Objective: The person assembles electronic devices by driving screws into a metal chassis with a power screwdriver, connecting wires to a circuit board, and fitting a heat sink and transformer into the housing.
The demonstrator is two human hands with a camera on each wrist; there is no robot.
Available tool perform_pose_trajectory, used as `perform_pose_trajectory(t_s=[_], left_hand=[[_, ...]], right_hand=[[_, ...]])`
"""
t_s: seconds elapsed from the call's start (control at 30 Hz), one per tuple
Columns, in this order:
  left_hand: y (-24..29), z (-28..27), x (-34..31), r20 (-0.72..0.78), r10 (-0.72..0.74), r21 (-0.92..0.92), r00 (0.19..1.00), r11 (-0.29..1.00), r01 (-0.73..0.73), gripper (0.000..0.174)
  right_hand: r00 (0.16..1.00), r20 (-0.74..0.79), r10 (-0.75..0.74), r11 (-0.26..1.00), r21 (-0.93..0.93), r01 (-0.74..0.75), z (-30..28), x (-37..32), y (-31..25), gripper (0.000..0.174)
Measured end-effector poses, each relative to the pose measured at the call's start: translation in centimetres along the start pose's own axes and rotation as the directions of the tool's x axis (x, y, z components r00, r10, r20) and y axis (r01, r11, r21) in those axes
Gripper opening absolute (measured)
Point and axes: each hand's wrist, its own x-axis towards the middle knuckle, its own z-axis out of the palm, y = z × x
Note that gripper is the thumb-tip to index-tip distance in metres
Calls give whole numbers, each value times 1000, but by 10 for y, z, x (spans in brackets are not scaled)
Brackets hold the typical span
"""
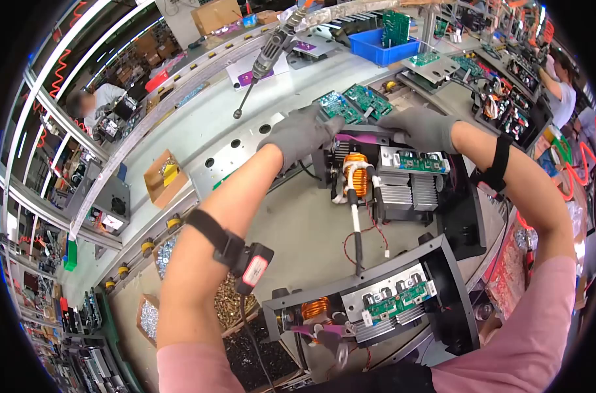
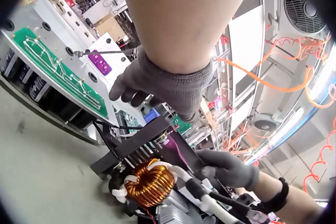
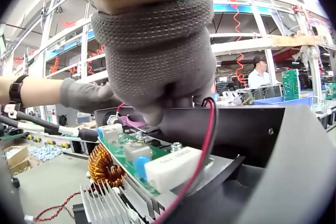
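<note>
A black metal case (image 1: 468, 216) lies on the bench with a copper-wound toroid coil (image 1: 356, 175), finned heatsinks (image 1: 403, 196) and a green circuit board (image 1: 416, 160) inside. My right hand (image 1: 421, 129), in a grey knit glove, grips the far wall of this case, its thumb (image 3: 152, 116) on the inner side. My left hand (image 2: 163, 85), gloved alike, is held above the case's far left corner with its fingers loosely extended and nothing in them. Beyond the hands lie two green circuit boards (image 1: 353, 103). A purple sheet (image 2: 176, 148) shows along the inside of the wall.
Nearest my body stands a second, similar case (image 1: 442, 262). A power screwdriver (image 1: 272, 56) hangs over the bench, bit downward. At left are a cardboard box (image 1: 159, 190) and bins of screws (image 1: 229, 301). A blue bin (image 1: 380, 51) stands at the back.
</note>
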Motion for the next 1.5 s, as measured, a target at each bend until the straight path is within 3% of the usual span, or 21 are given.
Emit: perform_pose_trajectory(t_s=[0.03,0.07,0.1,0.17,0.2,0.23,0.3,0.37,0.43,0.53,0.63,0.8,0.87,0.93,1.03,1.13,1.2,1.23,1.33,1.4,1.5], left_hand=[[-3,12,8,-144,86,124,986,990,-69,51],[-6,17,11,-173,252,181,952,958,-221,49],[-3,16,13,-168,256,176,952,958,-226,49],[5,6,14,34,340,122,940,932,-341,45],[25,-5,5,93,183,102,979,976,-192,41],[25,-1,7,99,180,101,979,977,-190,41],[26,0,16,-36,529,454,848,765,-457,36],[27,-4,18,66,556,600,829,642,-478,31],[28,-9,13,88,416,475,905,781,-405,33],[38,-20,4,159,214,488,964,832,-265,39],[27,-15,10,187,131,324,974,927,-187,43],[16,-20,23,270,218,170,938,948,-269,47],[20,-17,19,130,200,457,971,857,-238,45],[22,-22,15,95,234,548,968,799,-247,42],[24,-28,4,65,319,633,945,720,-286,35],[28,-22,-3,81,227,501,971,833,-237,29],[27,-12,-14,-95,295,440,951,869,-226,22],[27,-8,-18,-94,299,442,949,867,-230,22],[30,-5,-37,-140,188,367,972,922,-126,24],[25,-6,-38,-104,162,306,981,944,-124,25],[14,-1,-43,-82,185,186,979,968,-167,26]], right_hand=[[1000,7,5,1000,1,-5,1,-1,0,36],[997,-60,-46,991,-129,38,-4,-2,-11,33],[987,-120,-105,963,-259,71,-6,-4,-21,31],[972,-210,-102,969,-242,49,0,-3,-40,30],[949,-232,-215,910,-401,108,3,-1,-48,28],[916,-233,-326,823,-547,154,6,2,-54,25],[912,-154,-380,759,-615,212,11,11,-63,23],[946,-7,-325,596,-778,199,17,17,-73,24],[948,-5,-318,589,-784,194,17,20,-78,28],[964,-12,-264,592,-792,152,17,21,-85,27],[977,-135,-163,644,-765,2,31,36,-77,21],[967,-191,-170,747,-665,0,33,44,-69,27],[965,-185,-185,731,-683,10,31,44,-69,27],[964,-176,-198,721,-693,22,32,45,-71,27],[974,-222,-42,842,-532,-85,33,49,-69,27],[969,-243,-49,806,-582,-105,36,49,-68,17],[913,-356,201,897,-308,-318,36,54,-76,18],[911,-359,205,896,-307,-322,35,56,-75,18],[922,-366,124,929,-284,-237,44,62,-68,20],[909,-362,-204,850,-526,-19,51,54,-65,20],[867,-295,-401,736,-667,113,45,39,-69,21]])
